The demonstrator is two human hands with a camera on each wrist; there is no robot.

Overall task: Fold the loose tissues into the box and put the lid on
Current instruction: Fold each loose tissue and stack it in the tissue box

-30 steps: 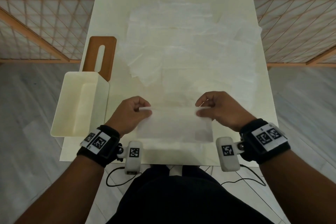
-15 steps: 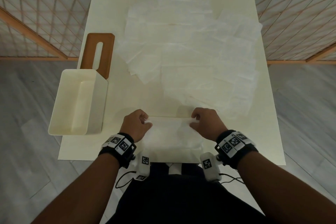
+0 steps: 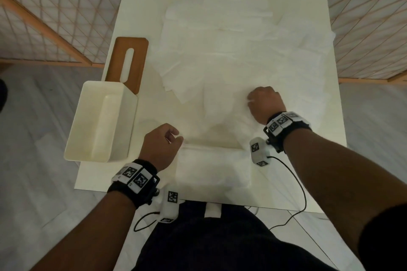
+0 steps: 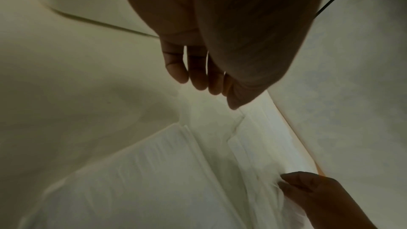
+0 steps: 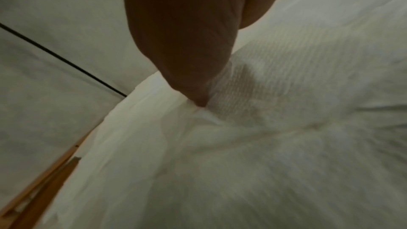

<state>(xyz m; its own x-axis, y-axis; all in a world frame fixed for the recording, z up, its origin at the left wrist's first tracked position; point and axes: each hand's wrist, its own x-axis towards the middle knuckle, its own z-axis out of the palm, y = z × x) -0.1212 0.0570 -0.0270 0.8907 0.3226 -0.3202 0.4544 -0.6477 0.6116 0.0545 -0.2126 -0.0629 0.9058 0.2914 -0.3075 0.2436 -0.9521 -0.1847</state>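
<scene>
At the near edge of the pale square wooden table [image 3: 141,2], we are resting our left hand [image 3: 160,146] at the far left corner of the folded white tissue stack [image 3: 212,168], its fingers loosely curled and holding nothing that we can see. Our right hand [image 3: 264,103] is reaching out over the spread of loose white tissues [image 3: 231,46] covering the middle and far part of the table, with its fingertips [image 5: 199,101] pinching a puckered sheet between thumb and finger.

We are judging this as the gathering step: one tissue lies folded by us, and the next is being picked from the heap. The coming move calls for a gentle lift of a single sheet, since the thin paper looks likely to drag its neighbours along, then a fold to match the stack.

That stack is lying flat with its long axis running left to right, parallel to the near table edge. The cream rectangular open box [image 3: 101,121] is sitting at the left edge, just beside our left hand, mouth upward, with nothing visible inside and its long axis running away from us. The brown wooden slotted lid [image 3: 137,55] is lying flat beyond it, slot pointing the same way.
</scene>
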